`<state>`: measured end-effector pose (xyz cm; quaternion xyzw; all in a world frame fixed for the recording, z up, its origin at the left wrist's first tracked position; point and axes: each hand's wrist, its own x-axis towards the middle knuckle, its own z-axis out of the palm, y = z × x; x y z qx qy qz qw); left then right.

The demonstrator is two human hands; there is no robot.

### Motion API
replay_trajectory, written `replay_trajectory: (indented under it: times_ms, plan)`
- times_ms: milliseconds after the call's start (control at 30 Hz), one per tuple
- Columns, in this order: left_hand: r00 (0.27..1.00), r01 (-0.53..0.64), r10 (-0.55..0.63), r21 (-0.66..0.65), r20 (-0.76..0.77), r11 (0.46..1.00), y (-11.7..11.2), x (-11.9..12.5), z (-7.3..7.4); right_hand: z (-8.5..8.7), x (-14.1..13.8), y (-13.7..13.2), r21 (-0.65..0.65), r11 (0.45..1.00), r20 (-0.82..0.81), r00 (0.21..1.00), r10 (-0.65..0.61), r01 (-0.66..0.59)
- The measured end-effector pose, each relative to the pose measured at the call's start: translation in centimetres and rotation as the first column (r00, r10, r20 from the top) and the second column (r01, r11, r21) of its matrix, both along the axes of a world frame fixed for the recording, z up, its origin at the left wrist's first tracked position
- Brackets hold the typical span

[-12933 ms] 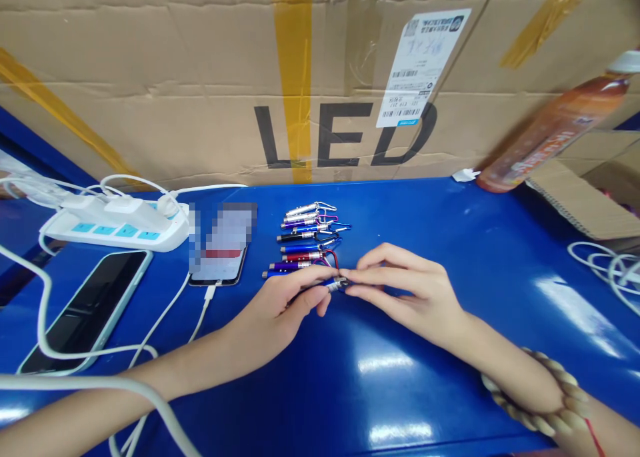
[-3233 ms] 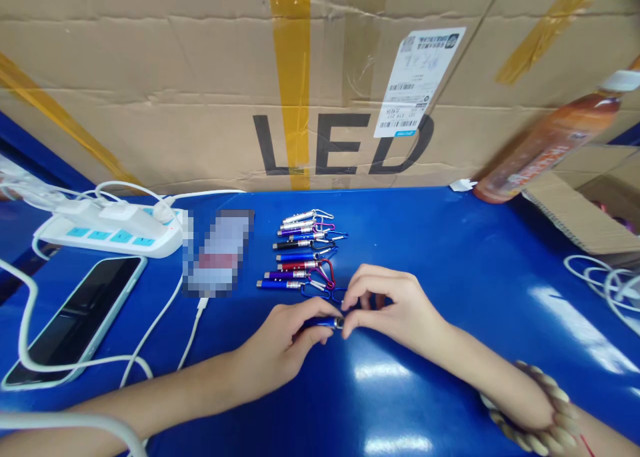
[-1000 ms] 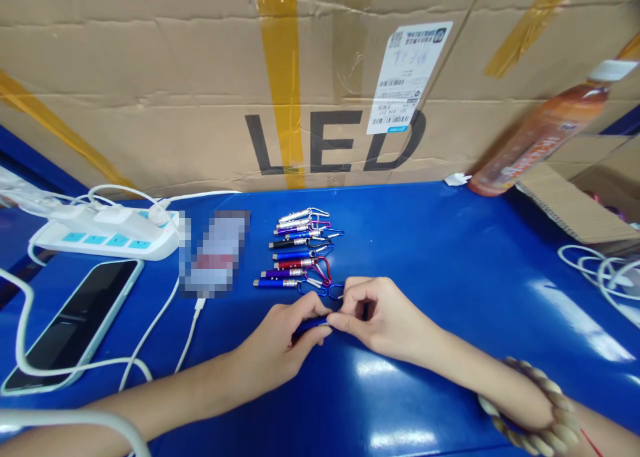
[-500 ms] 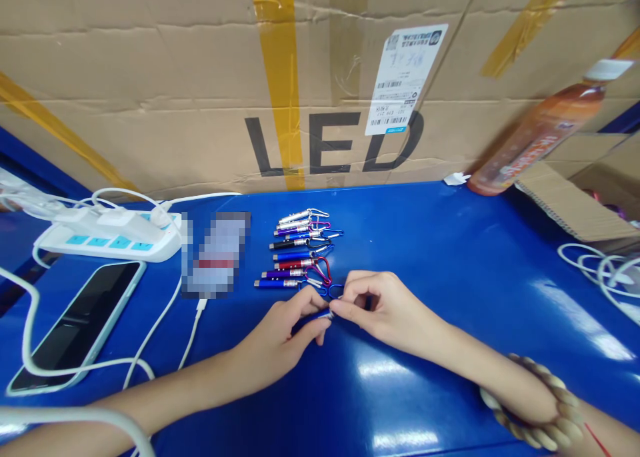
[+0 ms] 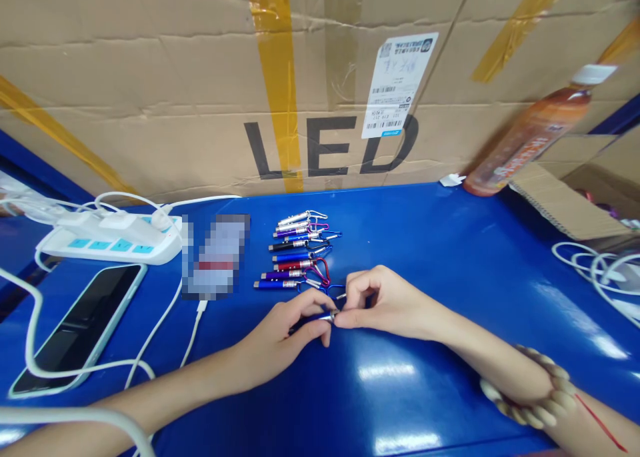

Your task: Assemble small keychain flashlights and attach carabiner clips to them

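Taking the meeting point of the hands as the clock's centre, a blue keychain pen light [image 5: 323, 318] lies right there, its barrel clamped between the thumb and fingers of the left hand [image 5: 280, 329]. The right hand [image 5: 390, 305] has thumb and fingertips closed together at the barrel's silvery end; whether they pinch it or only touch it is hidden. A blue carabiner loop [image 5: 337, 286] shows just past those fingertips towards twelve o'clock, its join to the pen out of sight. As for progress, a row of keychain pen lights [image 5: 293, 258] sits at eleven o'clock, silver, purple, blue, black and red, laid side by side with carabiners towards three o'clock; these look dealt with. The one in hand is apart from them and seems midway through handling. How many are left cannot be told from this view.
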<state>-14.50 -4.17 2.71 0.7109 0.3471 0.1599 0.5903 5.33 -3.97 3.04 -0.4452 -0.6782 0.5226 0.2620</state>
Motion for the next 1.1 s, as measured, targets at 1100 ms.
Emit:
replay_trajectory:
  times_ms: [1100]
  plan:
    - [0.988,0.12,-0.116,0.034,-0.099,0.992,0.3,-0.2,0.4,-0.4,-0.1,0.3,0.263,0.965,0.046,0.999,-0.025,0.012]
